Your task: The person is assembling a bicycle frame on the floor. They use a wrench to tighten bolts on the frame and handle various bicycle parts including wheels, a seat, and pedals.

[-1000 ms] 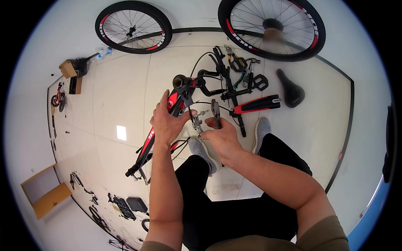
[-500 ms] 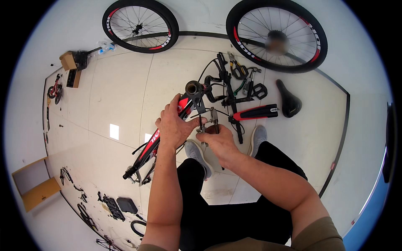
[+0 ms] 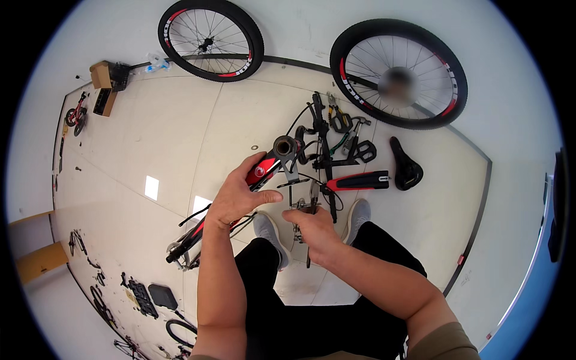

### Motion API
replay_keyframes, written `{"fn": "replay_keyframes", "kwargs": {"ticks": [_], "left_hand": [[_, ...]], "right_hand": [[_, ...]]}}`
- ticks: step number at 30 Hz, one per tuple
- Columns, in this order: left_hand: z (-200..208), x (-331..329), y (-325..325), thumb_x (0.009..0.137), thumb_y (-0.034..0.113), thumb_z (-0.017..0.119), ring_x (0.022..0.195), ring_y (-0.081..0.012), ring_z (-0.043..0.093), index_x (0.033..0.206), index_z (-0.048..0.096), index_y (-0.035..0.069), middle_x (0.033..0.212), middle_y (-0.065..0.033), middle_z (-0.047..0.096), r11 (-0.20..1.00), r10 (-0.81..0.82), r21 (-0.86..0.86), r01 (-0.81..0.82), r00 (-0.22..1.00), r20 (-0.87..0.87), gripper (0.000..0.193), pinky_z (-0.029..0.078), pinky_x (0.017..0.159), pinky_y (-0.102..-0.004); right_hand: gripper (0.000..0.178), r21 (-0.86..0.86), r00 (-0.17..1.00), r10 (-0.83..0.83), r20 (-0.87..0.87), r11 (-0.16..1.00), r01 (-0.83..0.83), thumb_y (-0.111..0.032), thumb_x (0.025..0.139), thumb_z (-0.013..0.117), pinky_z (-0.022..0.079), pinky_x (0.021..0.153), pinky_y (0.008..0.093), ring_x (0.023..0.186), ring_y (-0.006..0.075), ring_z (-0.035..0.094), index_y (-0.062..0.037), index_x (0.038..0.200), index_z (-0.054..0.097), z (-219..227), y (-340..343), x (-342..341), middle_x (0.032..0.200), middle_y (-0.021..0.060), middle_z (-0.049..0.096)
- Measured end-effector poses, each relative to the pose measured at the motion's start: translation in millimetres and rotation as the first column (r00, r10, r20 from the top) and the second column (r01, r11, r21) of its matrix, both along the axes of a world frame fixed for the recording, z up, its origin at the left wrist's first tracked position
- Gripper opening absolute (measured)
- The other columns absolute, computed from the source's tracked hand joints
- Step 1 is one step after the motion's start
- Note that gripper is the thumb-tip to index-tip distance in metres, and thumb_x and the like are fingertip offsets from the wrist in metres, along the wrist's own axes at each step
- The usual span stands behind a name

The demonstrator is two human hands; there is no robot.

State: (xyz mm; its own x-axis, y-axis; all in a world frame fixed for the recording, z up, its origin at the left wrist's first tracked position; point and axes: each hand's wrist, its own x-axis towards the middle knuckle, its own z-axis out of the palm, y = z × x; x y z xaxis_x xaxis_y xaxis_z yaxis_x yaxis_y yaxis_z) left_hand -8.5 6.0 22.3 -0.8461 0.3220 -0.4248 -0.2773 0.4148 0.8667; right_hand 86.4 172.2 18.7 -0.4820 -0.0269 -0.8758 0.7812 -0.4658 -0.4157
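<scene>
My left hand (image 3: 237, 195) is wrapped around the black and red bicycle frame (image 3: 258, 174) just below its open tube end. Its thumb sticks out toward my right hand without touching it. My right hand (image 3: 318, 231) is closed around a metal hand tool (image 3: 314, 191) that looks like pliers, with a dark handle running down below the palm. A silver metal bicycle part (image 3: 297, 231) sits at the right fingertips, beside the frame; the fingers partly hide it, and its exact kind is unclear. A thin dark cable runs near it.
Handlebars (image 3: 324, 141), a pedal (image 3: 365, 151), several hand tools (image 3: 340, 120), a red and black fork (image 3: 360, 181) and a saddle (image 3: 406, 163) lie to the right. Two wheels (image 3: 258, 45) (image 3: 461, 90) lean on the wall. A small washer (image 3: 254, 147) lies beyond my left hand.
My left thumb has come away from the metal part and now points free. My right hand has moved slightly down with the tool. The whole view has shifted a little.
</scene>
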Motion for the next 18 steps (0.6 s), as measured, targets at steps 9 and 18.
{"fn": "replay_keyframes", "kwargs": {"ticks": [9,18], "left_hand": [[-10.9,1.1,8.5,0.051,0.038,0.097,0.099,-0.0209,0.063,0.13,0.053,0.0,0.11,-0.0105,0.067,0.984,0.011,-0.175,-0.019,0.999,-0.047,0.098,0.052,0.09,-0.0349],[-16.7,5.8,10.8,0.048,0.047,0.096,0.104,-0.0252,0.065,0.13,0.056,0.007,0.114,-0.0121,0.069,0.986,0.011,-0.163,-0.037,0.987,-0.159,0.099,0.052,0.092,-0.0365]], "right_hand": [[0.024,0.002,0.997,-0.01,0.08,1.0,0.009,-0.013,0.078,0.078,0.032,0.055,0.0256,0.064,0.0085,0.043,-0.0088,0.092,0.058,-17.7,4.5,-4.9,0.081,-0.002,0.053],[0.017,0.121,0.985,-0.17,0.003,0.978,0.168,-0.012,0.079,0.07,0.033,0.05,0.0273,0.061,0.0099,0.045,-0.0069,0.089,0.057,-9.8,8.2,-9.6,0.078,0.0007,0.053]]}}
